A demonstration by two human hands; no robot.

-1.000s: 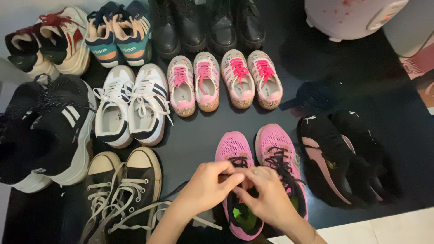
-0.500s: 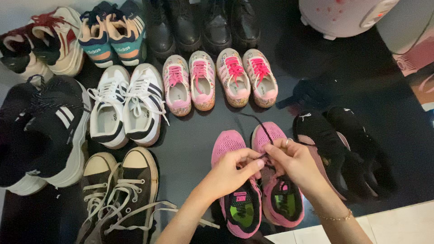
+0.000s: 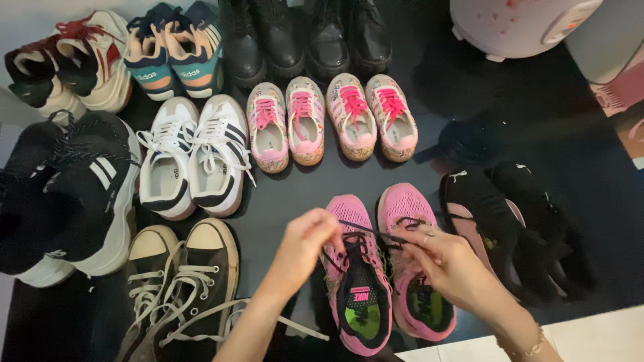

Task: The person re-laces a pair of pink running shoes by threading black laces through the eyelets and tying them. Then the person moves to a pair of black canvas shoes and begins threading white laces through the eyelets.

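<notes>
Around me on the dark floor (image 3: 590, 147) stand white striped sneakers (image 3: 194, 157), black canvas shoes (image 3: 181, 281), two small pink-laced pairs (image 3: 332, 121), black boots (image 3: 305, 37), black trainers (image 3: 510, 228) and a white appliance (image 3: 516, 23).

both hands (image 3: 305, 243) (image 3: 448, 265) low, fingers pinched

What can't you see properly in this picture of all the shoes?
- Head view: the right hand covers part of the right pink sneaker.
- The boots are cut off by the top edge.
- The black shoes blend into the dark floor.
</notes>
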